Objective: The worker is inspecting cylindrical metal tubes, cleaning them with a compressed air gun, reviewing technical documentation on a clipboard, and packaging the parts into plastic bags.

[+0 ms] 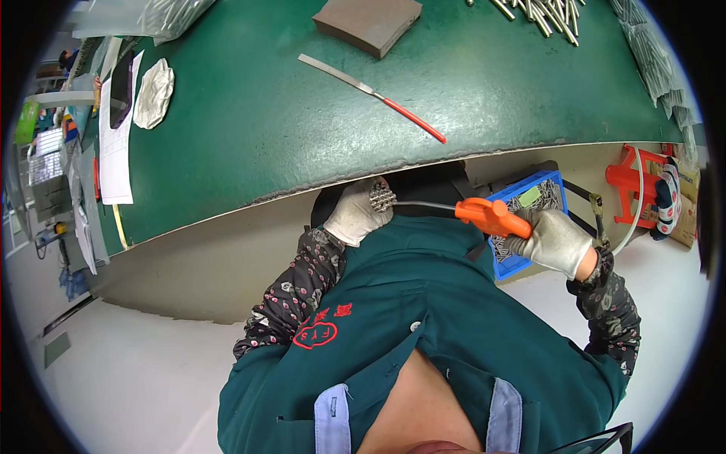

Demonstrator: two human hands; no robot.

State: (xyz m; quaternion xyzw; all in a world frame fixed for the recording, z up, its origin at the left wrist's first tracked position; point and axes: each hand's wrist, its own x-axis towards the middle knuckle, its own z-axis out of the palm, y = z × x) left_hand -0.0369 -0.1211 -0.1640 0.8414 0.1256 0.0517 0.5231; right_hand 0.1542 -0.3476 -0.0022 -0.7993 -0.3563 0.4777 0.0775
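My left hand (357, 214), in a white glove, grips a bundle of small metal rods (382, 199) below the front edge of the green table (249, 136). My right hand (554, 240), also gloved, holds an orange air blow gun (491, 217). Its thin metal nozzle (423, 204) points left and nearly touches the ends of the rods. Both hands are in front of my chest, over my green work jacket.
On the table lie a flat file with a red handle (378, 94), a grey block (368, 23), a crumpled white cloth (153, 93), papers (116, 151) and several metal rods (548, 13). A blue bin of parts (529, 200) and an orange holder (631, 178) stand below right.
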